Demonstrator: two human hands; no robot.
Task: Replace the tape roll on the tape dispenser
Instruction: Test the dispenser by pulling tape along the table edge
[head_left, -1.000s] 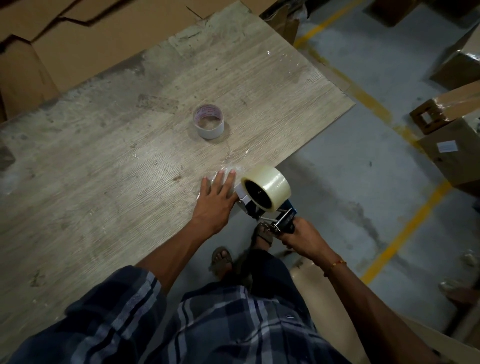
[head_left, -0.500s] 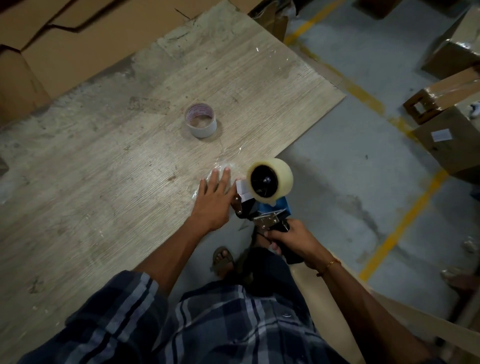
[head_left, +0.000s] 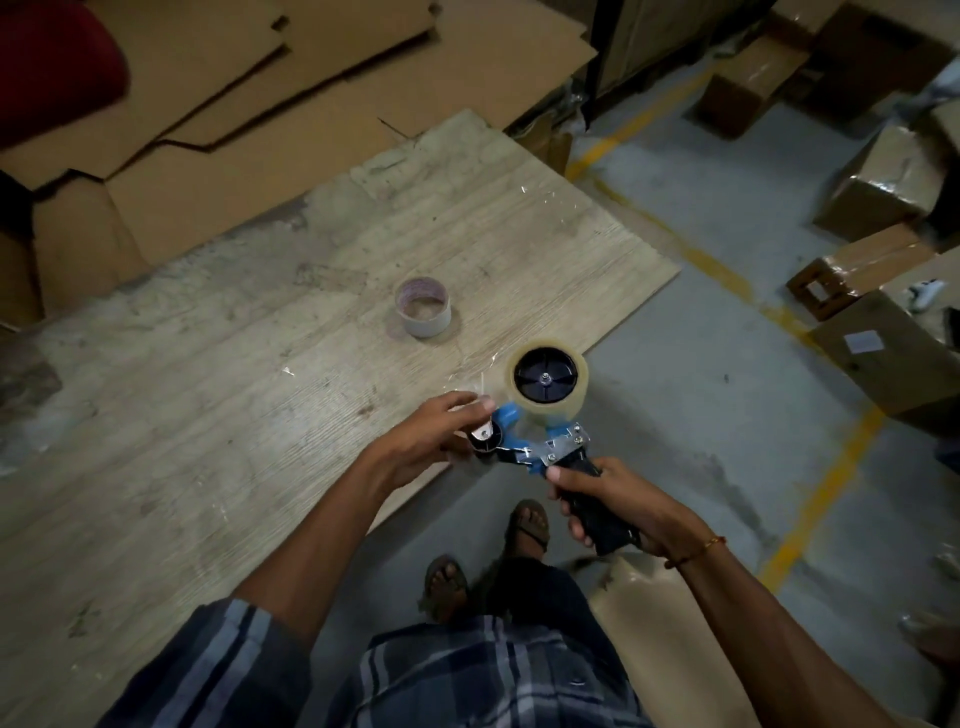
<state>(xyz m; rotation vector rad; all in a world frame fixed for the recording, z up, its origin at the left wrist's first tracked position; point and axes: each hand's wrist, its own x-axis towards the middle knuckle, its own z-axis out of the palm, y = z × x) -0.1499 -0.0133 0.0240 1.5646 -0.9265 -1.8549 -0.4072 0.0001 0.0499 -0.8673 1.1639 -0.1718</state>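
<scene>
Head-camera view, looking down over a worn wooden table (head_left: 208, 415) at the edge of a concrete floor (head_left: 701, 415). The right hand (head_left: 618, 506) is wrapped firmly around the black handle of a blue-framed tape dispenser (head_left: 540, 447), fingers curled closed about the grip, holding the tool in the air just off the near edge of the table. A full roll of clear tape (head_left: 546, 378) sits on the dispenser's black hub, its open face turned toward the camera. The left hand (head_left: 436, 441) is at the front end of the dispenser, by the black roller; its fingers are curved and drawn together, with thumb and fingertips closing on that end, though whether they pinch a free end of tape or the roller part itself cannot be told. An empty tape core (head_left: 422, 314), whitish and standing on its rim, rests on the table well apart from the dispenser, farther from the person. Flattened cardboard sheets (head_left: 260, 130) lie beyond the table's far edge; sealed cardboard boxes (head_left: 883, 192) stand on the floor at right, beside yellow floor lines (head_left: 810, 519). A plaid sleeve (head_left: 218, 670) and sandalled feet (head_left: 527, 525) appear at the bottom.
</scene>
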